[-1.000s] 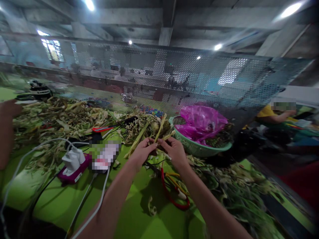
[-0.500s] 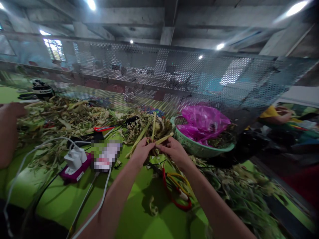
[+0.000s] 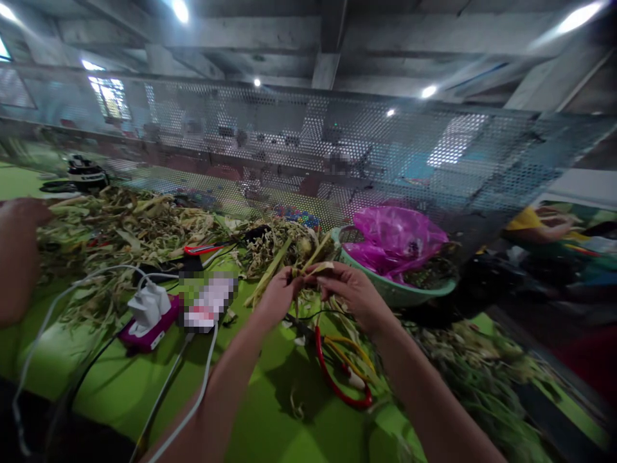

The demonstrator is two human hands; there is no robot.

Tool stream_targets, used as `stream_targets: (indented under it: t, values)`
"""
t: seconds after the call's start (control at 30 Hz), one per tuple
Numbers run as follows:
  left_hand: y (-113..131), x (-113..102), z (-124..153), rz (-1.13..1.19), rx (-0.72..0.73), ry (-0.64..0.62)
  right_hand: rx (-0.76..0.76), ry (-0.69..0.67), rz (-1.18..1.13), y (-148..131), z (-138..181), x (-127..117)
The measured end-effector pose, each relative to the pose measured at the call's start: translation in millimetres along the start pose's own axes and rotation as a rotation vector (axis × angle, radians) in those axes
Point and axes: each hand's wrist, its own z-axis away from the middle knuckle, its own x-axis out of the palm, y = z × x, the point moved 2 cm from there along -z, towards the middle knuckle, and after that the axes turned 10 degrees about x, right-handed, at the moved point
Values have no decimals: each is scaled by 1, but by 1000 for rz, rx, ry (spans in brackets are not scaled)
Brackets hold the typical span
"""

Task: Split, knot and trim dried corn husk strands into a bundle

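Observation:
My left hand point(image 3: 280, 297) pinches a pale green-yellow strip of dry leaf point(image 3: 322, 267), which looks like husk. With closed fingers, my right hand point(image 3: 351, 290) holds the same strip from the other side, and its end sticks out over the fingers. Longer stalks point(image 3: 274, 265) slant up just behind both hands. Under the right wrist lies a pair of scissors with red and yellow handles point(image 3: 332, 382); its blades are hard to make out. Where the two hands meet, the fingertips partly hide the strip.
A green basket point(image 3: 409, 294) with a purple plastic bag point(image 3: 398, 235) stands right of my hands. Dry leaf scraps point(image 3: 135, 228) cover the back left, near another person's arm point(image 3: 18, 257). Left of me are a blurred phone point(image 3: 212, 302), a power strip point(image 3: 157, 331) and white cables.
My right hand has shifted slightly right and turned, with fingers more curled. The strip now bends across between the hands; the upright stalk piece has tilted right.

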Motion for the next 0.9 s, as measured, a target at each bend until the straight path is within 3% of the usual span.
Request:
stream_targets:
  t: [0.1, 0.23, 0.3, 0.43, 0.73, 0.9]
  values:
    - [-2, 5, 0, 4, 19, -80, -83, 92, 116, 6, -4, -2]
    - [5, 12, 2, -52, 89, -203, -228, 330, 238, 16, -10, -6]
    - [11, 13, 3, -97, 111, -229, -220, 388, 227, 21, -12, -7]
    - [17, 11, 6, -159, 108, -238, -95, 392, 110, 28, -13, -5]
    - [13, 9, 4, -201, 90, -113, -22, 462, 19, 30, -12, 1]
    - [14, 10, 5, -75, 17, -114, 63, 331, -199, 38, -18, -1]
